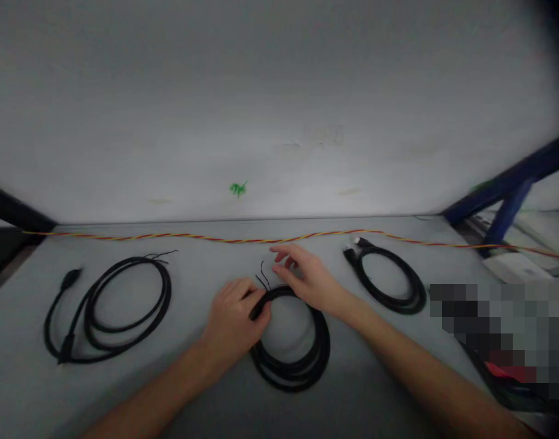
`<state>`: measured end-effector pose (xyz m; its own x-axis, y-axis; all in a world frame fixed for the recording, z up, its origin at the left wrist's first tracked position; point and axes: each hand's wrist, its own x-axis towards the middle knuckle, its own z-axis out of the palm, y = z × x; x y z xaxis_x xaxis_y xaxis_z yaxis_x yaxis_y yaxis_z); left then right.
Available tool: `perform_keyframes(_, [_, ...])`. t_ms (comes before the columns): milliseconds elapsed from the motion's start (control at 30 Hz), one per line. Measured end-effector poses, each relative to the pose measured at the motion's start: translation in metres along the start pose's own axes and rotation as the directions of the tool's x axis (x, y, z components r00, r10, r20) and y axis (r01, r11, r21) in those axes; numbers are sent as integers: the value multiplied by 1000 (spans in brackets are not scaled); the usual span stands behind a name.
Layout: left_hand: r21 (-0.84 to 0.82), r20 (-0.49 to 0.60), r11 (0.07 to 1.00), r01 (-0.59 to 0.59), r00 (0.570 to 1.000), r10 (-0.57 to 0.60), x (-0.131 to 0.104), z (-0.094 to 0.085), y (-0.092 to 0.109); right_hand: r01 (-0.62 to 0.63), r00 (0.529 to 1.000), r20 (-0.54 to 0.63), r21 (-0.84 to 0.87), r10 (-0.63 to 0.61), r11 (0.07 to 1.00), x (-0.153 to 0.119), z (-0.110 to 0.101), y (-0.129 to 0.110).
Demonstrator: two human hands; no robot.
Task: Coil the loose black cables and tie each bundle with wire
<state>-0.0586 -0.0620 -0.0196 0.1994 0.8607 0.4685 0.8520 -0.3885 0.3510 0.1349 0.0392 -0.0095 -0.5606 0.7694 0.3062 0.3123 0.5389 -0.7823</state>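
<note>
A coiled black cable [322, 341] lies on the grey tabletop in front of me. My left hand [236, 311] is closed around the coil's upper left side, thumb and fingers pinching the strands. Thin dark twist ties [263, 277] stick up at the top of the coil, between my two hands. Just over the coil's upper right is my right hand [309, 274], its fingers apart and curved toward the ties, with nothing visible in them. Part of the coil is hidden under both hands.
To the left lies another coiled black cable [167, 299] with plugs and loose ties. A third cable coil [416, 292] with light-tipped connectors is at the right. A twisted red-yellow wire [188, 235] crosses the table's back. Blue frame bars [512, 183] stand at right; a blurred-out patch covers the lower right.
</note>
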Motion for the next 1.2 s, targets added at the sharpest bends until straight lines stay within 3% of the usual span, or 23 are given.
perform_keyframes(167, [8, -28, 1000, -18, 999, 18, 0, 0, 1, 126, 991, -28, -117, -130, 985, -17, -17, -14])
perform_keyframes(267, [13, -42, 999, -33, 999, 33, 0, -2, 1, 246, 967, 126, -243, -221, 938, -21, -21, -24])
perform_keyframes(367, [12, -49, 999, -52, 997, 52, 0, -3, 0, 318, 932, 277, -311, -234, 896, -21, -21, -30])
perform_keyframes(600, [21, -64, 997, -71, 995, 72, 1, -4, 0, 312, 924, 334, -376, -186, 872, -22, -16, -30])
perform_keyframes(800, [38, -67, 997, -73, 995, 75, 2, -5, 0, 283, 923, 340, -288, -179, 915, -21, -17, -29])
perform_keyframes(1033, [43, -51, 996, -79, 995, 82, 3, -6, 0, 250, 934, 309, -214, -178, 944, -21, -14, -27])
perform_keyframes(1200, [25, -34, 997, -74, 997, 75, 2, -5, -2, 224, 957, 247, -300, -152, 927, -2, -10, -23])
